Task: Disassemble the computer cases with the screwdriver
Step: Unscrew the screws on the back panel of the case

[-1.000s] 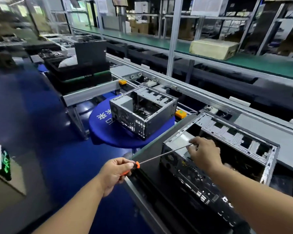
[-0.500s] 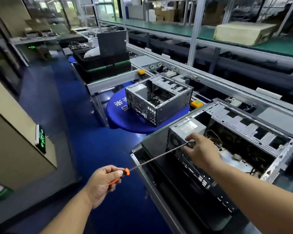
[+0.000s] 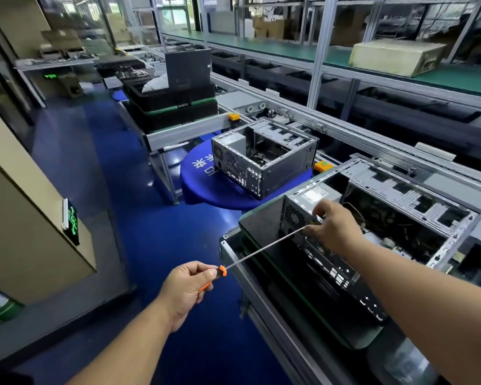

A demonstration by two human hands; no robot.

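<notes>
screwdriver: long thin silver shaft, orange and black handle.
left hand: fingers curled round the handle, low and left of the bench edge.
right hand: pinches the shaft's far end at the rear panel of the near computer case; tip hidden under the fingers.
near case: open-topped grey metal, lying on a dark tray on the bench.
far case: open, sitting on a round blue table.
change: both grips hold as before; the view has swung, showing more blue floor at left.
axis: handle lower left, tip upper right toward the case.
</notes>
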